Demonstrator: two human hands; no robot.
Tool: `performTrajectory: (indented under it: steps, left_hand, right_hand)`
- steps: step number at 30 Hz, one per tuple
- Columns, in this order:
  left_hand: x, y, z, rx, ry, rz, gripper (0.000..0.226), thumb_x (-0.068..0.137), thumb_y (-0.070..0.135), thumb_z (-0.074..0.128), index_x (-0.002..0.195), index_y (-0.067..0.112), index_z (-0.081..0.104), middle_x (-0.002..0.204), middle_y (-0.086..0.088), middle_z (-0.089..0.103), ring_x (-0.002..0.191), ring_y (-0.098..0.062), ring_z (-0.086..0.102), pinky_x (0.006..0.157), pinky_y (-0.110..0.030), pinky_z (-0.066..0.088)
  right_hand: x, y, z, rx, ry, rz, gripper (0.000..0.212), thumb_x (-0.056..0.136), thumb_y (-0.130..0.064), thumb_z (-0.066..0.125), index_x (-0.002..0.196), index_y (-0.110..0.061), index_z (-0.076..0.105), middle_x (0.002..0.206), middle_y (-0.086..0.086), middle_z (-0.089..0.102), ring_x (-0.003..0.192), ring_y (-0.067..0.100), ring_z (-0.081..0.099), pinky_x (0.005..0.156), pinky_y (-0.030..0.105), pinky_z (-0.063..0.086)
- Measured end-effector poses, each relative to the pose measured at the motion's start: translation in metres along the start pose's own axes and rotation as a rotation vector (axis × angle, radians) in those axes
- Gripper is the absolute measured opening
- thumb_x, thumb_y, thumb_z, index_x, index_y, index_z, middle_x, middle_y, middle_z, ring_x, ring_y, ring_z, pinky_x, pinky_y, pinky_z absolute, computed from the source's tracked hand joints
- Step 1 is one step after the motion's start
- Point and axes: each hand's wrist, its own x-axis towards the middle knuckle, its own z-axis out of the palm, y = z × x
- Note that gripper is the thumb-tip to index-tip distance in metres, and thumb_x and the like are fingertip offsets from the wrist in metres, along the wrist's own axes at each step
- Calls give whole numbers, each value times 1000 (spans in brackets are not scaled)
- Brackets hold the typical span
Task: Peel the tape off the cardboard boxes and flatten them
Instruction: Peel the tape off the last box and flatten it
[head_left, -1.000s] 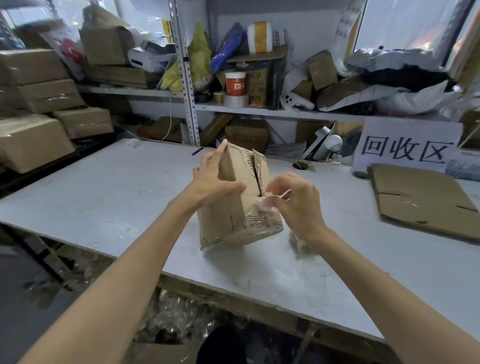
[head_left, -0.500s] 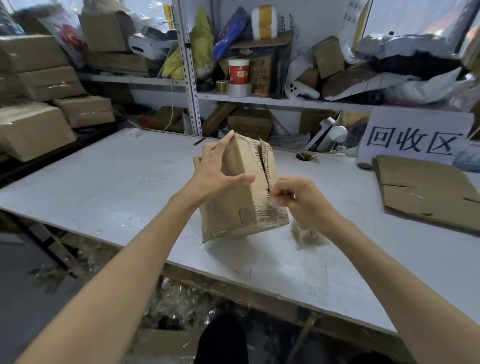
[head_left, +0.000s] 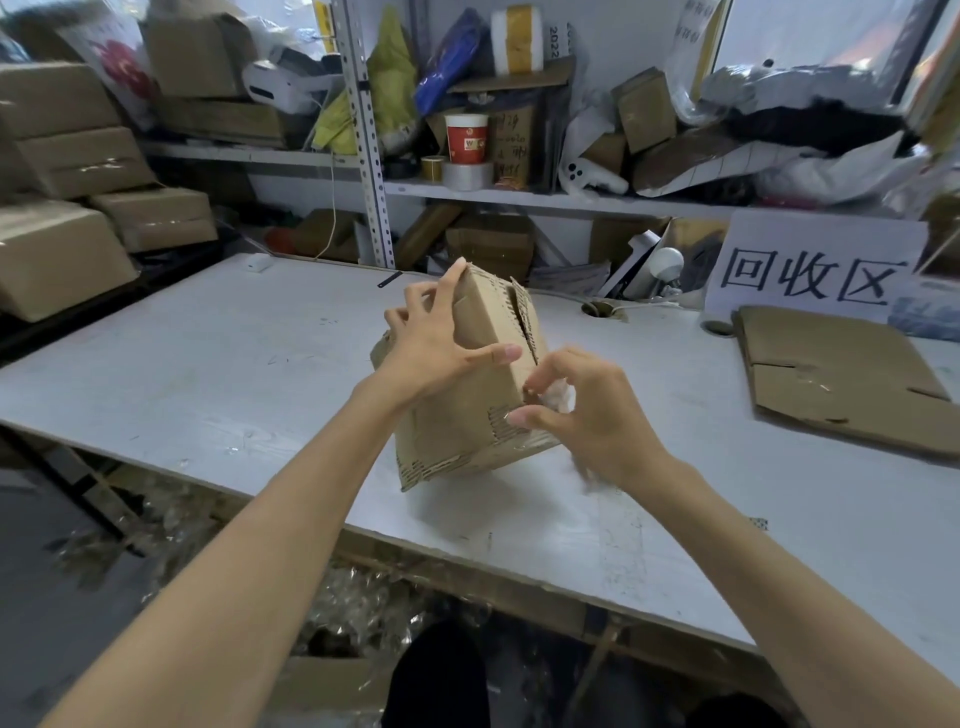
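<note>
Big white table (head_left: 208, 364) takes up most of the view. On the left beside it there's a stack of sealed boxes (head_left: 78, 161), four that I can count. One flattened cardboard sheet (head_left: 831, 374) lies on the table's right side, just under a white sign (head_left: 810, 270).

One cardboard box (head_left: 467, 415) sits tilted mid-table, resting on a bottom edge, right between both hands. The left hand (head_left: 436, 348) grips its upper part, thumb across the near face and fingers over the top edge. The right hand (head_left: 587, 415) is at the box's right side, fingers curled and pinching a crumpled bit of clear tape (head_left: 558, 397). This hand covers that corner, so I can't tell where the tape is attached.
</note>
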Motion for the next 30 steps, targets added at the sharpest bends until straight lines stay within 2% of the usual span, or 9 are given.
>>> performTrajectory:
  steps: [4, 7, 11, 13, 16, 18, 21, 25, 30]
  left_hand:
    - [-2, 4, 6, 32, 24, 28, 114, 52, 88, 60, 145, 54, 1, 141, 8, 17, 130, -32, 18, 102, -55, 34]
    - [-2, 7, 8, 28, 47, 27, 110, 59, 83, 63, 146, 52, 4, 141, 6, 19, 129, -33, 19, 99, -56, 35]
    - [1, -6, -4, -10, 50, -69, 109, 64, 79, 63, 150, 47, 4, 145, 1, 21, 131, -34, 20, 100, -59, 35]
    - [1, -9, -7, -30, 29, -100, 110, 65, 75, 67, 151, 45, 4, 147, 0, 20, 132, -34, 22, 101, -58, 35]
    - [-1, -7, -6, -67, 23, -124, 112, 67, 66, 72, 151, 46, 1, 150, 1, 17, 133, -34, 24, 103, -57, 33]
    - [-1, -5, -3, -91, 23, -127, 108, 72, 59, 68, 151, 45, -4, 155, -2, 9, 136, -37, 24, 107, -57, 30]
    - [-10, 2, 10, -72, 40, -104, 108, 74, 57, 70, 148, 49, -10, 160, -5, -12, 144, -41, 12, 112, -56, 22]
    - [-18, 5, 20, -52, 59, -129, 123, 61, 59, 81, 148, 46, -4, 158, -3, -13, 144, -36, 10, 113, -53, 21]
    - [-9, -1, 0, -211, -65, -189, 121, 65, 33, 86, 153, 38, 2, 160, -4, -4, 143, -34, 21, 117, -50, 23]
  right_hand:
    - [3, -3, -1, -5, -32, 61, 21, 69, -16, 83, 71, -7, 64, 77, 8, 63, 75, 18, 56, 71, 36, 46]
    - [1, 0, 0, 67, -82, 37, 21, 73, -1, 77, 68, -3, 56, 68, 11, 59, 71, 4, 52, 66, 30, 41]
    - [-10, 15, -3, 45, -139, -74, 21, 76, 4, 71, 71, -6, 53, 79, 2, 57, 88, 24, 44, 75, 35, 40]
    - [-13, 21, -4, 83, -65, -71, 21, 80, 0, 69, 72, -8, 51, 83, 2, 56, 91, 26, 47, 78, 38, 42]
    - [-7, 21, -2, 187, 109, 23, 20, 84, -7, 68, 72, -10, 52, 91, -4, 48, 96, 19, 53, 80, 26, 51]
    - [-5, 20, 1, 223, 180, 68, 17, 84, -9, 70, 75, -7, 55, 94, -1, 50, 97, 16, 58, 70, 19, 56]
    - [-4, 19, 7, 241, 258, 91, 16, 80, -5, 73, 84, -5, 58, 98, 6, 55, 95, 18, 64, 63, 26, 60]
    - [-1, 18, 3, 262, 219, 114, 46, 70, -3, 78, 109, -12, 55, 95, 1, 62, 84, 13, 67, 62, 26, 59]
    - [-6, 23, -4, 94, 216, 88, 25, 67, 8, 74, 86, -9, 71, 85, 1, 67, 77, 9, 67, 66, 28, 59]
